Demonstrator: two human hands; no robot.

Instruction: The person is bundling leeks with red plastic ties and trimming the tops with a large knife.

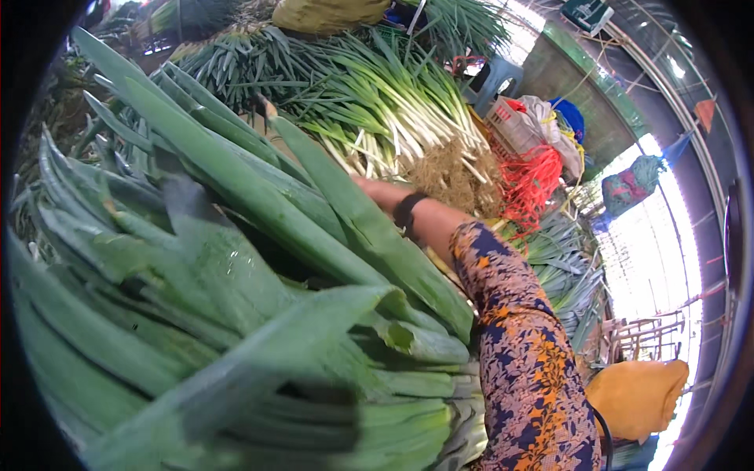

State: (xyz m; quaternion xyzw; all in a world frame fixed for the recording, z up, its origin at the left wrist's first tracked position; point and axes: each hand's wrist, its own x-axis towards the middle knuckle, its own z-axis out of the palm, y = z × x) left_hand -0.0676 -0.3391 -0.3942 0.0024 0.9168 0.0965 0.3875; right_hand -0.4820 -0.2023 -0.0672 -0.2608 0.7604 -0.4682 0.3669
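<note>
A large bundle of leeks (236, 259) with broad green leaves fills the left and the near middle, very close up. Its pale stem ends (467, 432) lie at the lower middle. My right arm, in a patterned sleeve, reaches forward along the bundle's right side. Behind a raised leaf, only the back part of my right hand (373, 191) shows, just past a dark wristband (407, 212). Leaves hide its fingers, so what it touches or holds cannot be seen. My left hand is out of sight.
Beyond my hand lies a heap of spring onions (408, 110) with white stems and brown roots. Red plastic strings (532, 180) hang by a pale crate (510, 129). A blue stool (500, 76) stands behind. More leeks (561, 263) and a yellow-orange sack (636, 400) are at right.
</note>
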